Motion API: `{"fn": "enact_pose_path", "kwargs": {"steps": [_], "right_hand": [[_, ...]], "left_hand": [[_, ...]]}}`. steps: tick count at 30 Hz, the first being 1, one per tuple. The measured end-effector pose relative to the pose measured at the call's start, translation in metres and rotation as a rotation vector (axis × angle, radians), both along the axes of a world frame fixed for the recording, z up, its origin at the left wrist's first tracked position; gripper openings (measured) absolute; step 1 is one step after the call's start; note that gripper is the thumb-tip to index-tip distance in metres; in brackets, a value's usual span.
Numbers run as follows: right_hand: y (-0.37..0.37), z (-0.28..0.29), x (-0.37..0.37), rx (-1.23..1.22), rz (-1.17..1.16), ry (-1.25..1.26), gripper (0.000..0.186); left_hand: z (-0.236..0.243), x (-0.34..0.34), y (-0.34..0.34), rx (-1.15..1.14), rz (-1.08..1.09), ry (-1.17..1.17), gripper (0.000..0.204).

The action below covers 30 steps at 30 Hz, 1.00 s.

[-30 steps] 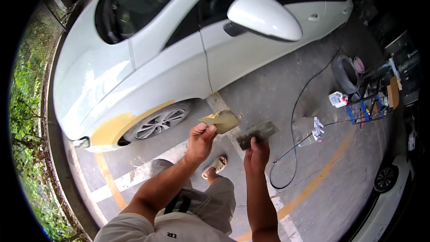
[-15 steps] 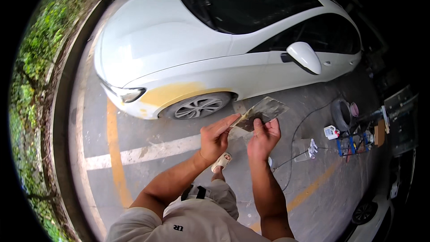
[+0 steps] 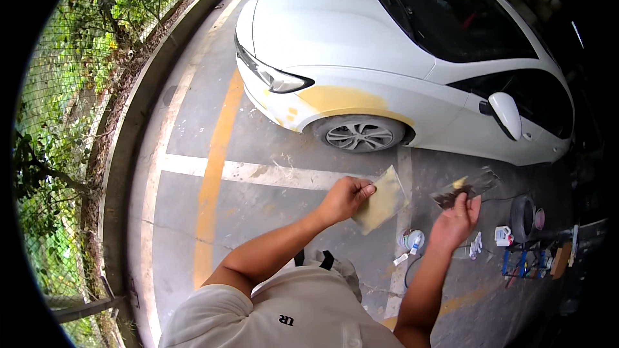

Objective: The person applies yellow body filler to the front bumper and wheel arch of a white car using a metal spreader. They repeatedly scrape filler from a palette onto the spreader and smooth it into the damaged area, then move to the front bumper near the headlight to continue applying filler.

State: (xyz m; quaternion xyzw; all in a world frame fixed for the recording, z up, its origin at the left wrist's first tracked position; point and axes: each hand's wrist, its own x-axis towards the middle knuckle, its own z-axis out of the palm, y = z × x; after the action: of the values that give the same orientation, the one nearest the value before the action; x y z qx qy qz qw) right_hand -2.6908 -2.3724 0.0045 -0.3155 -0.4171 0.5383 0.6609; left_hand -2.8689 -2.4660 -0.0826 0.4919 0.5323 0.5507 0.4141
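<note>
The person wears a pale, off-white T-shirt (image 3: 309, 303) with soft creases across its front and a short left sleeve (image 3: 205, 317) that falls loosely around the upper arm. A small, dark mark (image 3: 285, 320) of compact, thick strokes stands out on the chest. At the waist a black strap (image 3: 327, 260) shows against light greyish-beige legwear (image 3: 349, 274), mostly hidden; the left hand (image 3: 347, 200) and right hand (image 3: 455, 227) are bare.

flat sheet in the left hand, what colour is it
The flat sheet in the left hand is a dull, pale yellow; the head view shows it best.
</note>
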Motion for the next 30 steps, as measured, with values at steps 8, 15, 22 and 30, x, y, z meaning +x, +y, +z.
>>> {"fn": "enact_pose_path", "kwargs": {"steps": [8, 15, 22, 30], "right_hand": [[-0.103, -0.047, 0.152, -0.411, 0.249, -0.051, 0.026], [-0.202, -0.021, 0.251, -0.228, 0.004, 0.003, 0.027], [-0.255, -0.002, 0.322, -0.126, -0.234, -0.007, 0.034], [-0.292, 0.005, 0.337, 0.010, -0.275, -0.298, 0.043]], "left_hand": [[-0.029, 0.144, -0.072, -0.394, -0.681, -1.310, 0.028], [-0.014, 0.292, -0.144, -0.498, -0.843, -1.445, 0.033], [0.013, 0.379, -0.178, -0.493, -0.914, -1.190, 0.024], [0.027, 0.404, -0.187, -0.584, -0.646, -0.870, 0.021]]}}
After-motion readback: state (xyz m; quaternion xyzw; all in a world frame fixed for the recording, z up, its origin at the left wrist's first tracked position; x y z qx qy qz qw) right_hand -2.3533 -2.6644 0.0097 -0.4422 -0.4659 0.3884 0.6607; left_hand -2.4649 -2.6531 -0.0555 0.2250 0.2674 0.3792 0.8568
